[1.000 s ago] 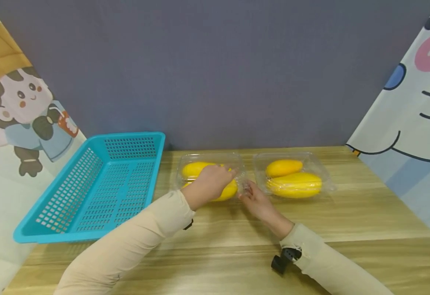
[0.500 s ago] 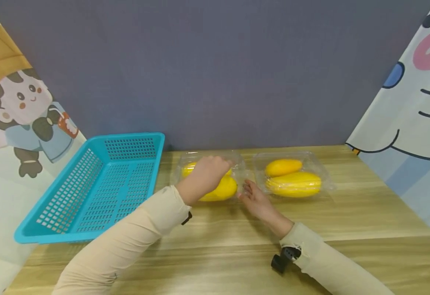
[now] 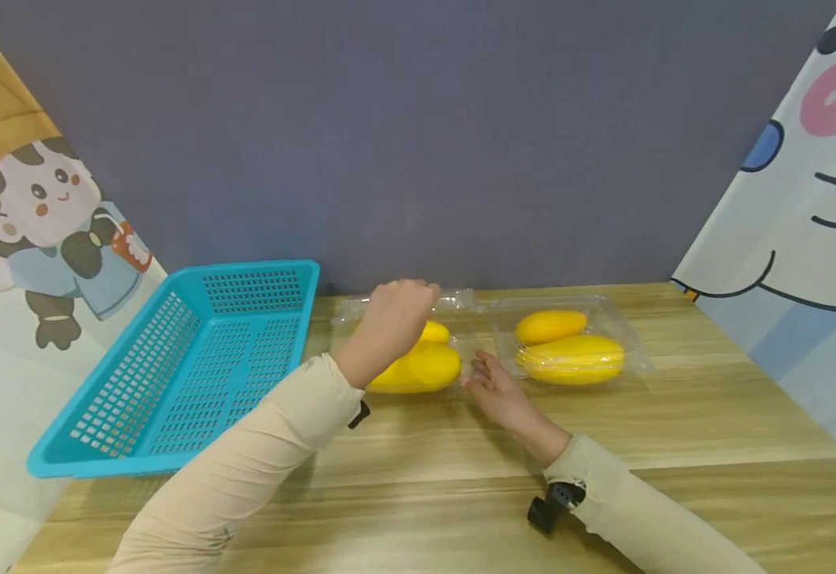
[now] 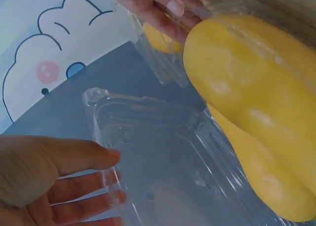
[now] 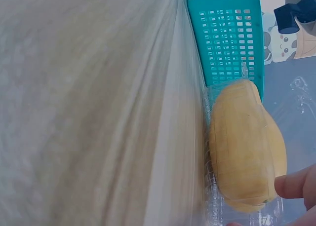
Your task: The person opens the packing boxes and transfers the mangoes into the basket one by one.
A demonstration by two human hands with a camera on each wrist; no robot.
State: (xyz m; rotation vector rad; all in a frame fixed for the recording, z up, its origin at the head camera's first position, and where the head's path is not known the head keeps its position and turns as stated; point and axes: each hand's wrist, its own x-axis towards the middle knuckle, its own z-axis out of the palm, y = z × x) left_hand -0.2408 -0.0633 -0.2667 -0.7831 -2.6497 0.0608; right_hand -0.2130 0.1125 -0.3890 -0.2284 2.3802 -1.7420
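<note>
My left hand (image 3: pixel 398 315) pinches the raised lid (image 4: pixel 158 152) of a clear plastic clamshell box, thumb on one side of its edge and fingers on the other in the left wrist view. Two smooth, long yellow fruits lie in the box: a front fruit (image 3: pixel 418 368) and a rear fruit (image 3: pixel 434 332) partly covered by the left hand. At the box's right end my right hand (image 3: pixel 500 395) holds the wall, and its thumb (image 5: pixel 294 183) shows beside a fruit in the right wrist view.
A second clear box (image 3: pixel 614 312) stands to the right, with a small yellow fruit (image 3: pixel 550 327) and a larger one (image 3: pixel 575 359) inside. A blue perforated basket (image 3: pixel 123 462) sits left on the wooden table (image 3: pixel 432 494). A grey panel (image 3: pixel 418 143) rises behind.
My left hand has moved up and left from the box's right end, and the lid has swung open toward the back. The right hand has stayed in place.
</note>
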